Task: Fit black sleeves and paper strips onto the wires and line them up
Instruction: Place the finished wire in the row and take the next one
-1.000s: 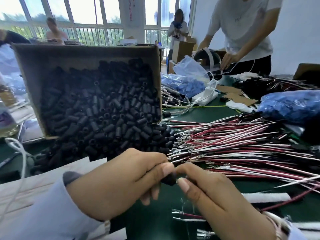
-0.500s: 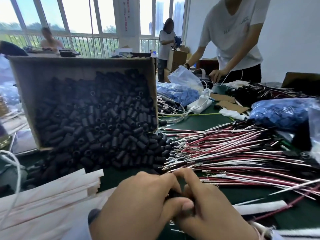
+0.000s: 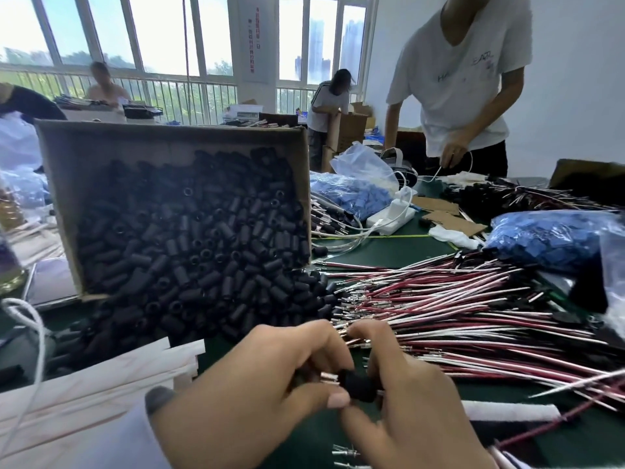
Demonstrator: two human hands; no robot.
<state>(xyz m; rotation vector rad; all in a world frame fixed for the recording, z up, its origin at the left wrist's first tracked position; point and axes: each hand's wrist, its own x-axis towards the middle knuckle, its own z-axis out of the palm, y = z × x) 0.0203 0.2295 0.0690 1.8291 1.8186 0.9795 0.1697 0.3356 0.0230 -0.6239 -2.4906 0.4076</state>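
Head view: shows left hand (image 3: pixel 253 397) and right hand (image 3: pixel 409 411) close together, low over the green counter (image 3: pixel 389 252). Holds one black sleeve (image 3: pixel 359 387) between them, with the left grip pinching its left end and the right grip curled round its right end. Shows shiny metal tips (image 3: pixel 329 377) poking out beside the left thumb. Shows a big pile of red and white wires (image 3: pixel 456 316) just behind the hands, off to the right. Shows a tipped cardboard box (image 3: pixel 152 154) on the left, full of more sleeves (image 3: pixel 189 252) spilling onto the counter. Shows pale paper strips (image 3: pixel 101 384) stacked near the left hand, and blue bags (image 3: pixel 558 238) farther back.
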